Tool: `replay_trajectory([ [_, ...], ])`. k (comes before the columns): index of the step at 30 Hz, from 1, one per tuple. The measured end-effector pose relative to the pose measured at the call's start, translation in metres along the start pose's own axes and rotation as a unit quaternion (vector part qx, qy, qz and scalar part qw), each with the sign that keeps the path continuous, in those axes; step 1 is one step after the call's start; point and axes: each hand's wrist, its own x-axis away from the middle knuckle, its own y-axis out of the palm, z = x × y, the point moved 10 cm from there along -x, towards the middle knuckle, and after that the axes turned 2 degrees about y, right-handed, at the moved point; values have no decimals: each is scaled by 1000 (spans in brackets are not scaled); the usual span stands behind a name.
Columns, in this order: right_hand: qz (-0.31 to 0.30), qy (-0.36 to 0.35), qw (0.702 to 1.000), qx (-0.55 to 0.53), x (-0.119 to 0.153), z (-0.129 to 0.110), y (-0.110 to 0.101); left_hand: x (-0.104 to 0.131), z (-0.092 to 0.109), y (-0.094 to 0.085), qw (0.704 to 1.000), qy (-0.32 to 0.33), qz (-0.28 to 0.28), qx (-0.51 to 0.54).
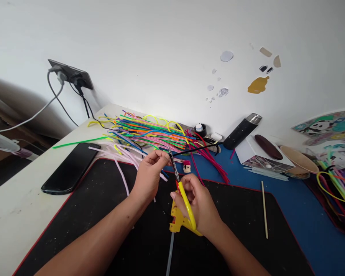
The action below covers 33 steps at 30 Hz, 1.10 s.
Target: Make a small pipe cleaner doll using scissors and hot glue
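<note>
My right hand (199, 205) grips scissors (186, 203) with yellow handles, their metal blades pointing up and away toward my left fingertips. Closed in a pinch, my left hand (153, 168) holds a thin black pipe cleaner (201, 148) that stretches off to the right. The blades meet the black pipe cleaner beside the fingertips; whether they cut into it I cannot tell. Under the scissors and right hand lies a yellow glue gun (176, 218), partly hidden, with a glue stick (170, 253) out of its back. A small cream and pink figure (186, 166) sits just beyond the hands.
Behind the hands lies a big pile of coloured pipe cleaners (152, 130). A phone (70, 168) is on the left of the black mat (235, 230). At the right are a black flask (241, 132), a white box (261, 157), glue sticks (267, 173) and a wooden stick (264, 211).
</note>
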Motion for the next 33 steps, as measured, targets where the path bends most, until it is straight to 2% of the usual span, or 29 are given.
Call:
replay_trajectory([
  [10,2,23,1000,-14,3,14,-2,0,-1,0,1000,-4,-6,-3],
  [18,-40,39,998,8,3,17,7,1,-3,0,1000,-6,-6,-8],
  [27,-52,39,998,9,0,14,7,0,-4,-2,1000,-10,-6,-13],
  [33,-35,34,999,2,-5,11,9,-2,-6,-4,1000,-11,3,-22],
])
